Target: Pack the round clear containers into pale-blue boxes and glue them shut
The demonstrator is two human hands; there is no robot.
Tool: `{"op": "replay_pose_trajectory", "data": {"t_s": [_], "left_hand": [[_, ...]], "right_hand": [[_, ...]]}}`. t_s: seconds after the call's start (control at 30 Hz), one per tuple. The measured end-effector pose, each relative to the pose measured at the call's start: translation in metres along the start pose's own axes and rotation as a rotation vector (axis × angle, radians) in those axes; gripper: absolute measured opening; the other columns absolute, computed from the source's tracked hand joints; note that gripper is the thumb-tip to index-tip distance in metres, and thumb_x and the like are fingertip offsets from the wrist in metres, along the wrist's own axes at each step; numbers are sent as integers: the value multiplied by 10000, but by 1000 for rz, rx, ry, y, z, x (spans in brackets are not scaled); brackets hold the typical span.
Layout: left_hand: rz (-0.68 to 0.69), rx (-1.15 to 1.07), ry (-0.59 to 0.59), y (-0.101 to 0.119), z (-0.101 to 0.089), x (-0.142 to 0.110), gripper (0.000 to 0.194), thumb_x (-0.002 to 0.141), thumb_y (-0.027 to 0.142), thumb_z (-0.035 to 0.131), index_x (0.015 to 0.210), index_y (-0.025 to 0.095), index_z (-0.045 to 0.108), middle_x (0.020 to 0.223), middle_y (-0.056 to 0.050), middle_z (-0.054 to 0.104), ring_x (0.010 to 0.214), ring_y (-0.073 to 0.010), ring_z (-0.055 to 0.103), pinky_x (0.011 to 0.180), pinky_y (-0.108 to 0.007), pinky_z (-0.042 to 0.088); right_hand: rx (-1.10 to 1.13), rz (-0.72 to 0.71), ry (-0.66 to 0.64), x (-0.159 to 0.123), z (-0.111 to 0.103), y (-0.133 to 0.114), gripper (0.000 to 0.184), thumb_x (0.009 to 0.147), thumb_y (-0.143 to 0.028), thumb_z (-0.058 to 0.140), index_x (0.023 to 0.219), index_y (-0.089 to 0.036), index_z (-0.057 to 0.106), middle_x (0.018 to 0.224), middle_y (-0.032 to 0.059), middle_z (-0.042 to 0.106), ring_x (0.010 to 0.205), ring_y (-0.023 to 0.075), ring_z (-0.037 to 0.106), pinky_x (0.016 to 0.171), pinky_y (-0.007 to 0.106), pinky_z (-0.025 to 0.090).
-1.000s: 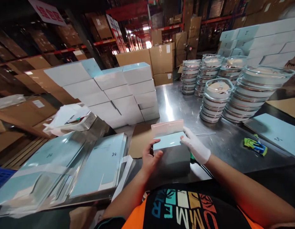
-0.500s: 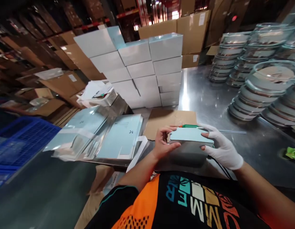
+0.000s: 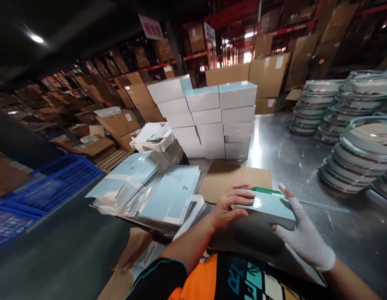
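Both hands press on a pale blue rectangular cardboard box [image 3: 265, 205] that sits on the shiny steel table [image 3: 308, 162], close to the person's body and just in front of a flat brown cardboard sheet [image 3: 235, 177]. The bare left hand [image 3: 232, 204] lies with fingers spread over the near-left corner of the lid, and the white-gloved right hand [image 3: 301, 233] cups the right end, thumb underneath the edge. Neither hand is closed in a fist; each is clamped flat against the box. A green pen-like stick [image 3: 263, 191] lies along the far edge. To seat the lid well, I judge that even pressure at both ends matters, keeping the box square to the table so no corner lifts.
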State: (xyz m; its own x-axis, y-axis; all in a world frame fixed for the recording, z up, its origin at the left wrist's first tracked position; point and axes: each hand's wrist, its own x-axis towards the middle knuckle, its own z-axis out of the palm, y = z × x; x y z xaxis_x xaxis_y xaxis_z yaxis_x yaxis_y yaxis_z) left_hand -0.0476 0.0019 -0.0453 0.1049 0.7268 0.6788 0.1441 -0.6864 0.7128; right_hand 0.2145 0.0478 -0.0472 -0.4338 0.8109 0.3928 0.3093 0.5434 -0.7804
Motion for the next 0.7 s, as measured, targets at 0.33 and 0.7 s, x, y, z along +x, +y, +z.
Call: {"op": "replay_pose_trajectory", "data": {"t_s": [0.33,0.7], "left_hand": [[-678,-366,192,-42,31,-63,1240,491,726,1010,1497,232,478,1507,-231,553,1364,-412,582,1115,-522,479],[-490,-542,406,36,-20,65,740,606,549,996,1151,203,634,1125,-107,743,931,-272,739,793,-416,655]], "right_hand": [[231,368,290,3,-6,-12,544,793,-632,763,1157,-241,662,1121,125,813,1055,358,786,939,474,664],[134,251,226,-17,-54,12,975,777,-709,751,1593,-261,460,1508,212,655,1218,419,750,993,549,662]]}}
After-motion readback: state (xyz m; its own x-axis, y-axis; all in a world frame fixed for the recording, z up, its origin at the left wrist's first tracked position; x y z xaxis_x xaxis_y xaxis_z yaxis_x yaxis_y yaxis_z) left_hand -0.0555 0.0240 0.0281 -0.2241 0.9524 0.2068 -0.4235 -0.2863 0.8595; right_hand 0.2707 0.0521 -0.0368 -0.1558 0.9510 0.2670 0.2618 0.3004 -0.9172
